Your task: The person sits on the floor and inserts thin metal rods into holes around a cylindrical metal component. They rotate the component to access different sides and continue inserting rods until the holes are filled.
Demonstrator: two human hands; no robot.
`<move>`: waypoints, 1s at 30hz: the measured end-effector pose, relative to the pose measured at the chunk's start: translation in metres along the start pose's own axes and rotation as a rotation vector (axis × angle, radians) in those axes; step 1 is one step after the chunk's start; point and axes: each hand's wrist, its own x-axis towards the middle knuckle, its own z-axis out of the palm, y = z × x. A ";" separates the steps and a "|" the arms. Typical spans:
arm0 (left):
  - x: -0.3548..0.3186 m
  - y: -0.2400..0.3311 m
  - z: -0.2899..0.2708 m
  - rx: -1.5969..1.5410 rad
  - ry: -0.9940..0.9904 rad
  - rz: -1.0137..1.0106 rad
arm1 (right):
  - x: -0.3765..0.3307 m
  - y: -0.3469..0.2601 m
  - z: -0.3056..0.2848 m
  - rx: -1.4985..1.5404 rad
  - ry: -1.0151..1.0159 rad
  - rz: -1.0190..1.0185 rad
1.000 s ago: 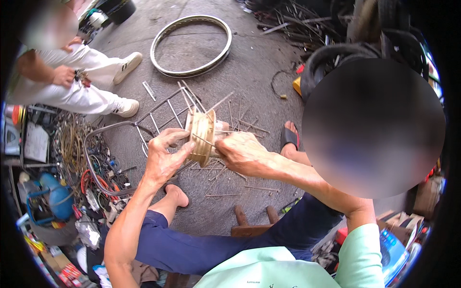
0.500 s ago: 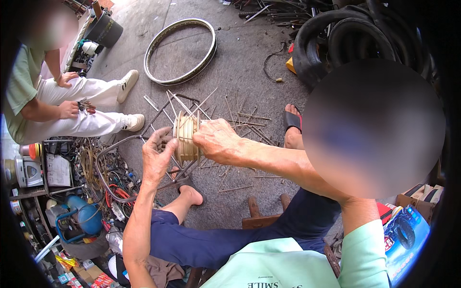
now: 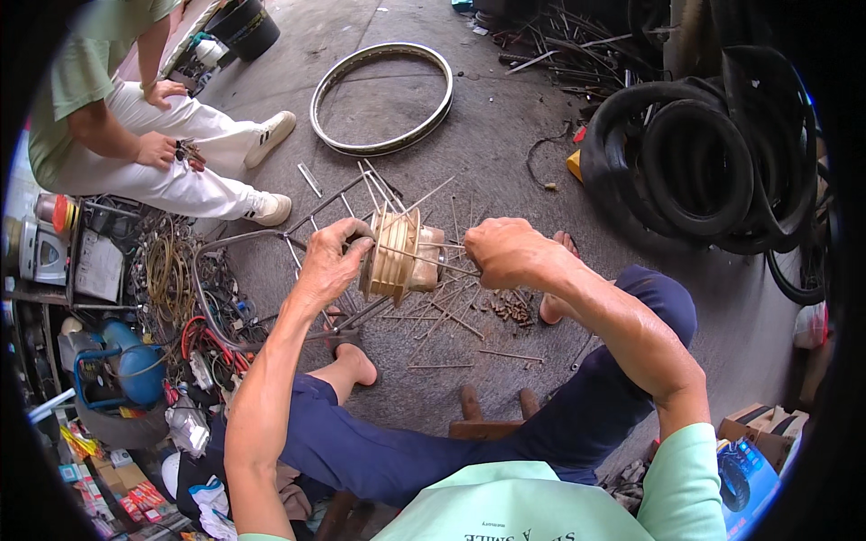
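Note:
A tan, finned wheel hub [image 3: 390,261] is held in front of me over a bent metal frame [image 3: 209,287]. My left hand [image 3: 336,257] grips the hub's left side, thumb and fingers closed at its edge. My right hand [image 3: 512,252] is closed in a pinch to the right of the hub, on the outer end of a thin spoke [image 3: 448,264] that runs across to the hub. Other spokes [image 3: 431,201] stick out from the hub's top. More loose spokes [image 3: 456,317] lie scattered on the ground underneath, beside a small pile of spoke nipples [image 3: 512,309].
A bare wheel rim [image 3: 317,108] lies on the ground ahead. Black tyres [image 3: 672,117] are heaped at the right. A person in white trousers [image 3: 171,180] sits at the left, holding small metal things. Cables and tools [image 3: 167,288] crowd the left; a low wooden stool [image 3: 478,426] stands between my legs.
My right hand has moved right, away from the hub, and now pinches a spoke's outer end. The view has shifted, and the small pile on the ground has come into sight.

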 end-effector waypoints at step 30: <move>0.006 -0.023 -0.017 -0.509 -0.109 -0.285 | -0.003 -0.021 0.010 0.166 0.121 0.006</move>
